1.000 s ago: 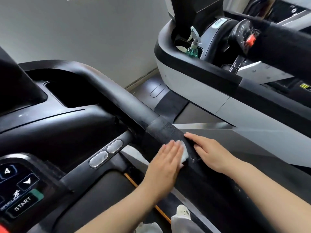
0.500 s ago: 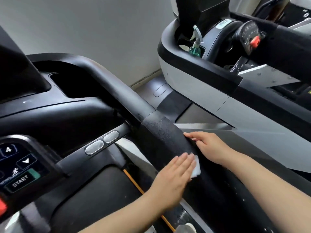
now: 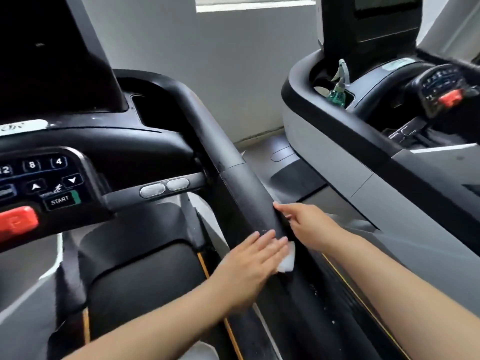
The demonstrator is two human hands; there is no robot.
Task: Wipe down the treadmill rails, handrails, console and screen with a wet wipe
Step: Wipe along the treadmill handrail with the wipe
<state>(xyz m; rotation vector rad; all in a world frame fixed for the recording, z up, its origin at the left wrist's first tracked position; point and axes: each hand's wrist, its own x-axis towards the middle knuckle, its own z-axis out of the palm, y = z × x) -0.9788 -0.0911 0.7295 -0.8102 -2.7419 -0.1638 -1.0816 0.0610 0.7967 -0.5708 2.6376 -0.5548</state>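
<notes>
The black handrail (image 3: 233, 178) runs as a thick rounded bar from the console (image 3: 145, 144) down toward the person, matte with a faint seam partway along. To the handrail's right a gap of grey floor (image 3: 262, 149) separates it from the neighbouring treadmill (image 3: 337, 162), whose white and black shell has smooth curved edges; a green spray bottle (image 3: 337, 92) stands in its cup holder. To the handrail's left lie two oval metal sensor pads (image 3: 164, 187), and further left the keypad (image 3: 44, 178) with a START key and a red stop button (image 3: 17, 220).

The left hand (image 3: 249, 263) lies flat on top of the handrail, fingers straight and together, pressing the white wet wipe (image 3: 287, 261); the wipe's soft crumpled edge pokes out beyond the fingertips toward the handrail's right side. The right hand (image 3: 309, 224) rests on the handrail's right flank just above the wipe, fingers extended against the bar, holding nothing that shows
</notes>
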